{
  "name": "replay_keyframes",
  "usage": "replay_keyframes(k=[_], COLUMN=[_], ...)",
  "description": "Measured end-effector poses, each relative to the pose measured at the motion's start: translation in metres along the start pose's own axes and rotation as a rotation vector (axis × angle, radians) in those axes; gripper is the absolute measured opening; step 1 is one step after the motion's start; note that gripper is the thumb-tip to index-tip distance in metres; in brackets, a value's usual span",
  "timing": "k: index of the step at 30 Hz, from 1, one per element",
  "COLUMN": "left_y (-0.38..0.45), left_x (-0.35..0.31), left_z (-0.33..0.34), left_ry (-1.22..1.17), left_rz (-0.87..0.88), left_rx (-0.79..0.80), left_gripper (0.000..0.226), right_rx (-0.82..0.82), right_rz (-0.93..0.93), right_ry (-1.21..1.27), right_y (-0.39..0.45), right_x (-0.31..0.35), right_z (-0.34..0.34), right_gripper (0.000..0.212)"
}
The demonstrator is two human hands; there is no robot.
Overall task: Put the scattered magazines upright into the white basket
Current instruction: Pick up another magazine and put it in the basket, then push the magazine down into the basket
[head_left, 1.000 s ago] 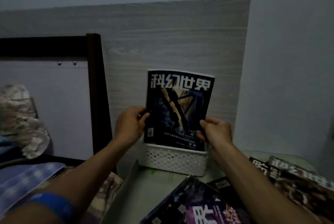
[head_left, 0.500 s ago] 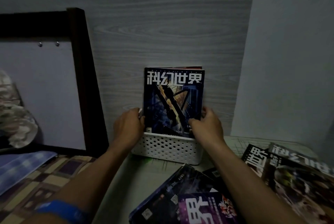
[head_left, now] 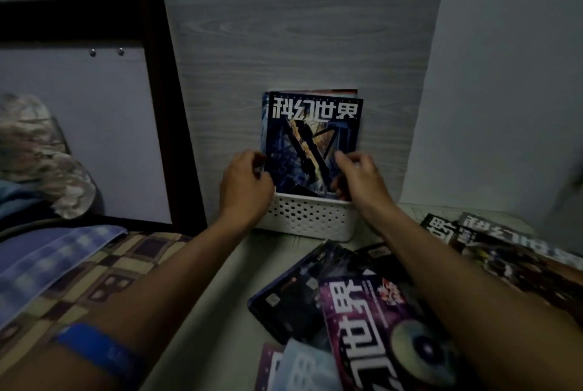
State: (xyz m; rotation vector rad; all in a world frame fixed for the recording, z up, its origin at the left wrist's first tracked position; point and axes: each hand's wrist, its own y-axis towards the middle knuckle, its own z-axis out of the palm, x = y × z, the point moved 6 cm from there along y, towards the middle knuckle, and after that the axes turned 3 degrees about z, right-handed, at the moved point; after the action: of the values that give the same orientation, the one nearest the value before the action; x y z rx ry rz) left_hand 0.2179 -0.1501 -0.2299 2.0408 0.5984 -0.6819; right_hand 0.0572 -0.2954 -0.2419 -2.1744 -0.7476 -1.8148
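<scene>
Standing upright, dark-covered magazine (head_left: 310, 144)

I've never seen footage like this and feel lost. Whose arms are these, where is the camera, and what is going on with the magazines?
There is no machine here. One wide-angle camera sits on a person's head, looking forward and down, so the two bare arms are the wearer's own. The left hand and right hand touch the side edges of a dark blue magazine with white title characters, which stands upright in a white perforated plastic basket against the grey wood-grain wall panel. More magazines stand behind it. On the pale tabletop lie loose ones: a purple-covered magazine in front and a dark overlapping pile on the right. A bed with a chequered cover is on the left.
</scene>
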Motion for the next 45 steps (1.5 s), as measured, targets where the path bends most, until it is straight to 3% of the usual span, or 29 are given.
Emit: replay_keyframes(k=[3, 5, 6, 8, 10, 13, 16, 18, 20, 22, 25, 30, 33, 35, 38, 41, 45], left_y=[-0.039, -0.068, -0.078, -0.097, -0.114, -0.140, -0.143, -0.135, -0.128, -0.120, -0.105, -0.084, -0.095, -0.101, -0.105, -0.106, -0.131], left_x=[-0.052, -0.083, -0.092, -0.099, -0.091, -0.074, -0.082, -0.105, -0.140, -0.175, -0.202, -0.161, -0.143, -0.143, -0.148, -0.139, -0.108], left_z=[-0.006, -0.007, -0.007, 0.000, 0.011, 0.024, 0.016, 0.003, -0.012, -0.032, -0.061, -0.070, -0.068, -0.065, -0.064, -0.061, -0.026], left_ry=[0.097, 0.138, 0.151, 0.210, 0.324, 0.141, -0.225, -0.381, -0.466, -0.507, -0.592, -0.706, -0.910, -0.960, -0.792, -0.659, -0.372], left_rz=[0.378, 0.597, 0.622, 0.560, 0.396, 0.076, -0.108, -0.080, 0.060, 0.233, 0.335, -0.014, -0.015, 0.048, 0.172, 0.195, 0.153], left_rx=[0.178, 0.314, 0.386, 0.521, 0.661, 0.862, 0.665, 0.513, 0.445, 0.381, 0.333, 0.498, 0.552, 0.556, 0.396, 0.271, 0.393], left_gripper=[0.023, 0.023, 0.021, 0.017, 0.033, 0.043, 0.024, 0.021, 0.025, 0.027, 0.036, 0.070, 0.091, 0.076, 0.029, 0.029, 0.032], right_rx=[0.159, 0.108, 0.083, 0.150, 0.286, 0.379, 0.415, 0.406, 0.348, 0.197, -0.012, -0.256, -0.302, -0.328, -0.333, -0.298, -0.273], right_rz=[0.148, 0.125, 0.066, -0.066, -0.143, -0.193, -0.172, -0.182, -0.264, -0.380, -0.448, -0.368, -0.290, -0.260, -0.235, -0.212, -0.247], right_ry=[0.153, 0.111, 0.016, -0.206, -0.431, -0.897, -1.074, -0.953, -0.759, -0.572, -0.421, -0.149, 0.085, 0.188, 0.274, 0.226, 0.028], right_y=[-0.019, -0.037, -0.047, -0.079, -0.114, -0.148, -0.157, -0.162, -0.166, -0.167, -0.164, -0.173, -0.176, -0.176, -0.178, -0.177, -0.171], right_x=[0.021, 0.031, 0.036, 0.038, 0.027, 0.001, -0.017, -0.017, -0.005, 0.021, 0.059, 0.070, 0.062, 0.057, 0.047, 0.032, 0.024], right_z=[-0.003, -0.021, -0.030, -0.049, -0.068, -0.098, -0.122, -0.126, -0.124, -0.128, -0.144, -0.169, -0.175, -0.169, -0.154, -0.146, -0.152], right_gripper=[0.052, 0.050, 0.045, 0.026, 0.018, 0.043, 0.071, 0.098, 0.111, 0.092, 0.021, 0.019, 0.016, 0.013, 0.012, 0.010, 0.006])
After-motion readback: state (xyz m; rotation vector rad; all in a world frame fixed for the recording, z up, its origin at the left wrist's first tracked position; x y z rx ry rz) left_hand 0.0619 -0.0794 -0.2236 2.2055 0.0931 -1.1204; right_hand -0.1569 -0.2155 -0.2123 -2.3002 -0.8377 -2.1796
